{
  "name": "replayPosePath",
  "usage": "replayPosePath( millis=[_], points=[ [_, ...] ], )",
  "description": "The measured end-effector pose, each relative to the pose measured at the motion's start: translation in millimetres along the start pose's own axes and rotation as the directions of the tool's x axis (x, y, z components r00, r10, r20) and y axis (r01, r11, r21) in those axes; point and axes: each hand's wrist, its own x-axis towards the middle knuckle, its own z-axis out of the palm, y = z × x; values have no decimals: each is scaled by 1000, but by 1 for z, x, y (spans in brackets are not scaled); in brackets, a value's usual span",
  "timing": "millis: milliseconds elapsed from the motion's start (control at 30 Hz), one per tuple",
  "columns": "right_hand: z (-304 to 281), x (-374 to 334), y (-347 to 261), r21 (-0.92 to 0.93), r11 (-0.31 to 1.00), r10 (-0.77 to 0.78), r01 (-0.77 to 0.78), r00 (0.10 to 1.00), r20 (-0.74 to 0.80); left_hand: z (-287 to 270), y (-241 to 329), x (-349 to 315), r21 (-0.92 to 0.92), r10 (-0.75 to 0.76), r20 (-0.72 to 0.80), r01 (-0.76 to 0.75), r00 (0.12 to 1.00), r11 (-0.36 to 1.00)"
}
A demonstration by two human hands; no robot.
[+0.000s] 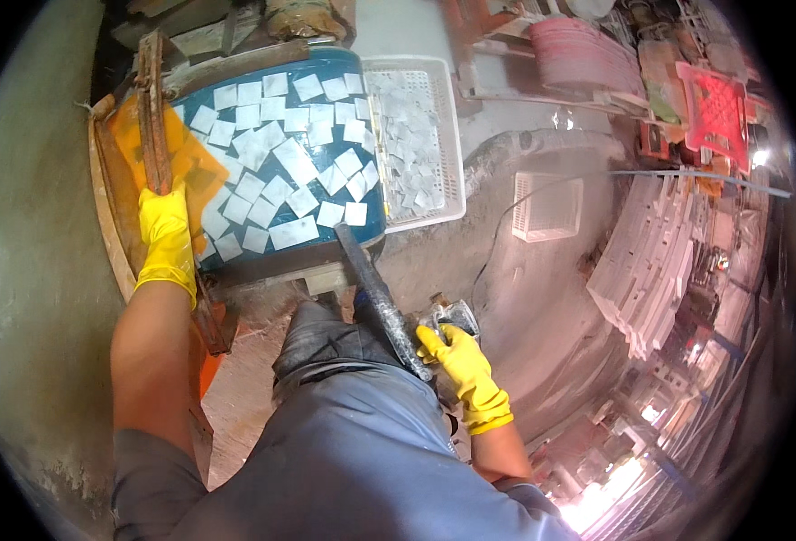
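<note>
My left hand, in a yellow rubber glove, is closed around the lower part of a rusty metal bar. The bar stands at the left of a blue-green table surface, beside a translucent orange sheet. Many pale square and rectangular tiles lie scattered over that surface. My right hand, gloved in yellow too, has curled fingers beside a grey metal box and the near end of a dark, worn bar. What its fingers grip is hidden.
Right of the tiles stands a white plastic crate with pale tile pieces inside. A smaller white basket sits farther right, near a thin cable. Stacked pale slabs and a red crate line the right side.
</note>
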Motion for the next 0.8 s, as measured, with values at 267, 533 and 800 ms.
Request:
replayPosePath(
  millis=[267,533,800],
  points=[
    [-14,61,70,210,975,102,-71,985,-141,13,-21,19,48,46,-6,-46,999,998],
    [-15,94,83,69,995,88,-74,970,-227,9,-18,21,9,70,2,-70,998,998],
    [-27,78,41,-81,995,45,-64,974,-223,-8,1,5,-14,69,29,-69,997,998]
  ],
)
